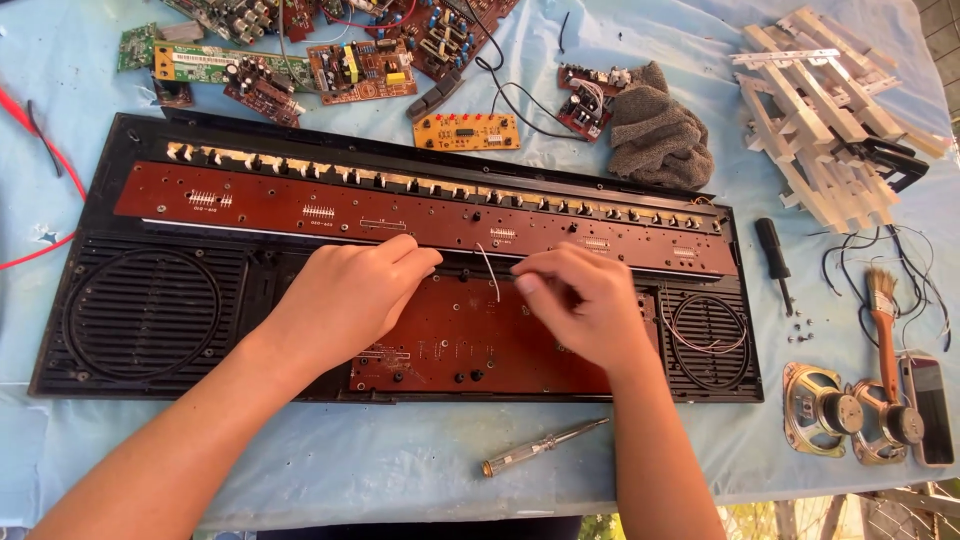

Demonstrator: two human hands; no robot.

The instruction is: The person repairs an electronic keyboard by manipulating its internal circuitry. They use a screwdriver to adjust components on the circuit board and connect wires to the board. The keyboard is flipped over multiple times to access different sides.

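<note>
An opened black keyboard casing (150,320) lies upside down across the table, with a long brown circuit board (300,205) along its top and a smaller brown board (470,340) in the middle. My left hand (350,295) rests on the left edge of the smaller board, fingers bent toward the long board. My right hand (585,300) hovers over the same board's right part, fingertips pinched near a thin white wire (490,270) that curves between both hands. Whether the fingers grip the wire is unclear.
A clear-handled screwdriver (545,447) lies at the front edge. A black screwdriver (775,260), small screws, two speakers (825,410), a brush (883,320) and a phone (930,405) sit right. Loose circuit boards (360,68), a grey cloth (655,135) and stacked white keys (820,120) lie behind.
</note>
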